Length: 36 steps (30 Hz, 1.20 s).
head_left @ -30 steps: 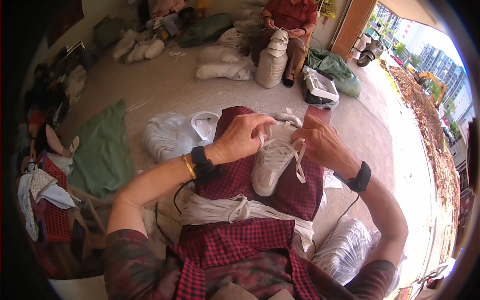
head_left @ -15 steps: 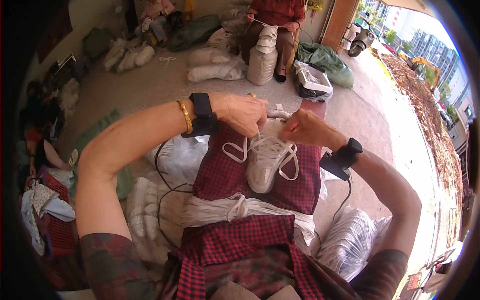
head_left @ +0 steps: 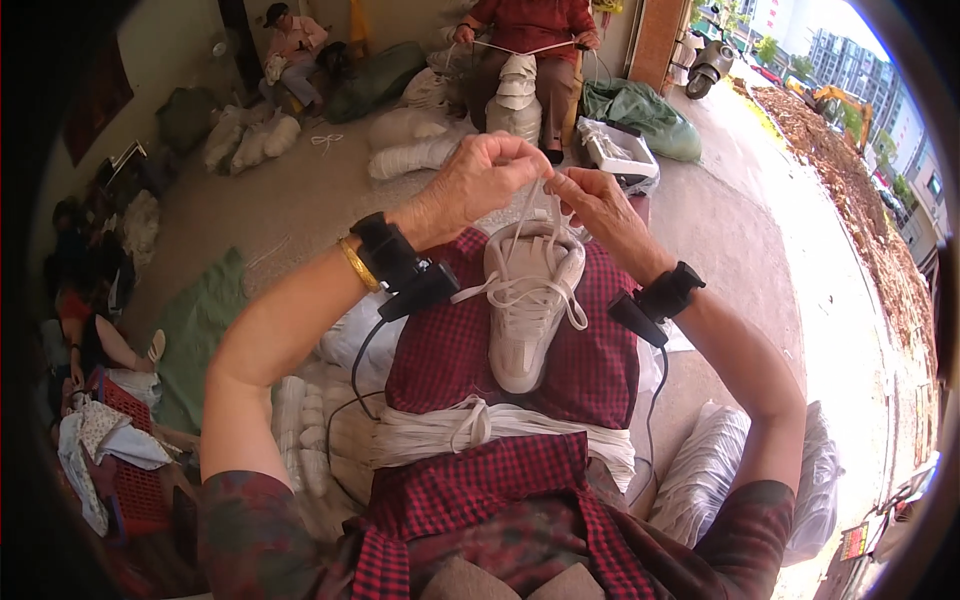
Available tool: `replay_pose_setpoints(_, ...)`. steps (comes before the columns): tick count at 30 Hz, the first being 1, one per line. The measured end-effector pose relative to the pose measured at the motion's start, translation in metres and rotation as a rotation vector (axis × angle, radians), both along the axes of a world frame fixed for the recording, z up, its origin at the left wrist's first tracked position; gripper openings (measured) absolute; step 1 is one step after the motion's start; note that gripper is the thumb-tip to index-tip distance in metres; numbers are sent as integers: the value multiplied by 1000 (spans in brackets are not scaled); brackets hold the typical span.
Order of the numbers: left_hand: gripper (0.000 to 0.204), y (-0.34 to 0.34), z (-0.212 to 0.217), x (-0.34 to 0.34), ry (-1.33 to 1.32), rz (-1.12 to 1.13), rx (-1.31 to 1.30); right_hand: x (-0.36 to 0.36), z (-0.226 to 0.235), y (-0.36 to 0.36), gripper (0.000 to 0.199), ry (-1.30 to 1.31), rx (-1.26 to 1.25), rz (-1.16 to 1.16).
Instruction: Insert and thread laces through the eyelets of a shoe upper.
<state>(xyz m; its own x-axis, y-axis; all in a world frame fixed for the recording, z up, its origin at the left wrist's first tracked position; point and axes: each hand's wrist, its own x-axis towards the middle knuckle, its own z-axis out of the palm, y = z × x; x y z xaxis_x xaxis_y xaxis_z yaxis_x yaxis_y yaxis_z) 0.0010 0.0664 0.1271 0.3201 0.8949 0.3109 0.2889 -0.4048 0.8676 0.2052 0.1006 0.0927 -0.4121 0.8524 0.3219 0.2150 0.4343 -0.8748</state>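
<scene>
A white sneaker [head_left: 522,345] lies on my lap over a red checked apron [head_left: 430,335], its toe toward me. White shoelace [head_left: 520,292] runs through its eyelets, with loops lying over the tongue. Above the heel opening, my left hand [head_left: 490,172] pinches a strand of the lace, pulled up from the shoe. Close against it, my right hand [head_left: 600,205] pinches lace too, the fingertips of both hands nearly touching. A bundle of white laces [head_left: 510,432] lies across my lap nearer my body. Black devices with cables are strapped to both wrists.
Plastic-wrapped white bundles [head_left: 700,465] sit at my right. A red basket [head_left: 130,410] with cloths stands at the left. Ahead, a seated person [head_left: 525,30] stretches a white lace above stacked white pieces [head_left: 515,100]. A white box [head_left: 620,150] and green sack [head_left: 645,115] are near them.
Both hands have risen from the shoe's opening, drawing lace ends upward and coming together. The sneaker's heel opening is now uncovered. The person ahead has spread their hands apart with the lace.
</scene>
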Motion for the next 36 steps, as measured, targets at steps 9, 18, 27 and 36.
replay_pose_setpoints(9,45,-4,-31,-42,253,191,63,-7,-13,-40,28,-674,771,134)
replay_pose_setpoints(18,25,-40,-93,-56,308,336,228,6,10,-33,48,-564,264,167)
replay_pose_setpoints(27,47,27,-103,-91,522,425,230,123,-5,14,49,147,-234,25)
replay_pose_setpoints(36,28,-4,-94,-32,647,331,470,155,-15,-13,42,259,-289,124)
